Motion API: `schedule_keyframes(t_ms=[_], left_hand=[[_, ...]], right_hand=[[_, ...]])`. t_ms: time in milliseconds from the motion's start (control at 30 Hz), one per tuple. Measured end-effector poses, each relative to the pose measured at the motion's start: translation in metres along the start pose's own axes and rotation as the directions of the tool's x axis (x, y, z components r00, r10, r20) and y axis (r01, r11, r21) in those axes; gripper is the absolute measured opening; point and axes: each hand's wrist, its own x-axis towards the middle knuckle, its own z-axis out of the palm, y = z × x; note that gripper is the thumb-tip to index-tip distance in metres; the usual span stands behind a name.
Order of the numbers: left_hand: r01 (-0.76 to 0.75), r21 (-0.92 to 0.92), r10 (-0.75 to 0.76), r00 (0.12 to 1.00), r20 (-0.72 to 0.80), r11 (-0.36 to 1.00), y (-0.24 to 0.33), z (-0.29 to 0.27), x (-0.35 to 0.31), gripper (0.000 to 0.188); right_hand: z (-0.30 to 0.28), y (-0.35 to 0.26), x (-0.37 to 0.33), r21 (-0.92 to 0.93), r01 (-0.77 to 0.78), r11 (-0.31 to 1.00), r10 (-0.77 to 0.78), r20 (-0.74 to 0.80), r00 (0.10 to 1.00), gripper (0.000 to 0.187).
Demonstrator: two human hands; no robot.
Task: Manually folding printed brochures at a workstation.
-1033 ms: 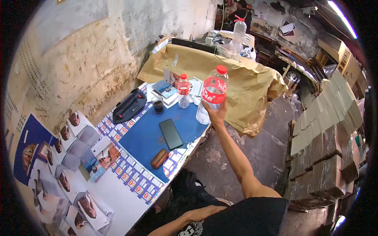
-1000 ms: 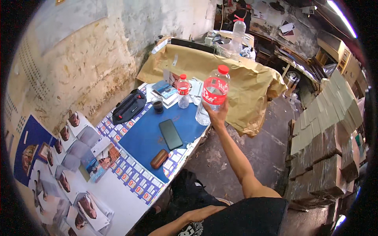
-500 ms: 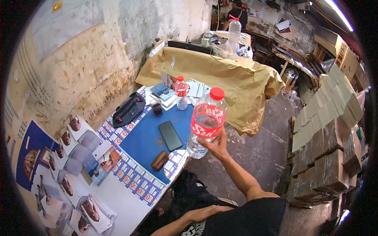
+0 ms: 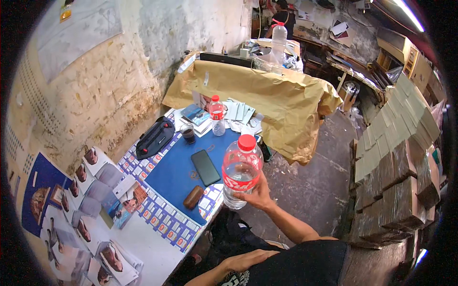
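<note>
My right hand (image 4: 257, 194) is wrapped round the lower part of a large clear plastic bottle (image 4: 244, 164) with a red cap and a red label. The bottle is upright, held up by the table's right edge, with clear liquid inside. Against the front of my black shirt lies my left hand (image 4: 249, 260), flat with fingers stretched out and nothing in it. On the blue mat (image 4: 164, 176) are a dark phone (image 4: 205, 168), a brown oblong case (image 4: 193, 197), a glass of dark drink (image 4: 188, 133) and a smaller red-capped bottle (image 4: 217, 117).
A black pouch (image 4: 155, 137) and papers (image 4: 238, 114) lie on the table; printed pictures (image 4: 112, 257) cover its near left. Brown paper (image 4: 267, 102) drapes a surface behind. Wrapped stacks (image 4: 396, 190) stand at the right. Another person (image 4: 284, 19) is in the far back.
My right hand has lowered the large bottle and brought it slightly nearer to me. The left hand stays on the shirt. The view has shifted a little.
</note>
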Motion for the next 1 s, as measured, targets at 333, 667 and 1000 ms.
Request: schedule_keyframes(t_ms=[333,667,1000], left_hand=[[0.029,-0.070,-0.026,0.999,0.048,0.997,-0.020,-0.008,0.013,0.069],[-0.069,-0.037,0.066,0.995,-0.078,0.997,-0.012,-0.009,-0.026,0.105],[-0.115,0.057,0.116,0.993,-0.002,0.992,-0.013,-0.008,0.004,0.083]], right_hand=[[-0.001,-0.003,-0.024,0.043,-0.077,0.996,0.076,0.029,0.997,0.090],[0.002,0.005,-0.033,0.088,-0.089,0.992,0.086,0.041,0.995,0.092],[0.017,0.010,-0.043,0.138,-0.114,0.984,0.105,0.072,0.992,0.092]])
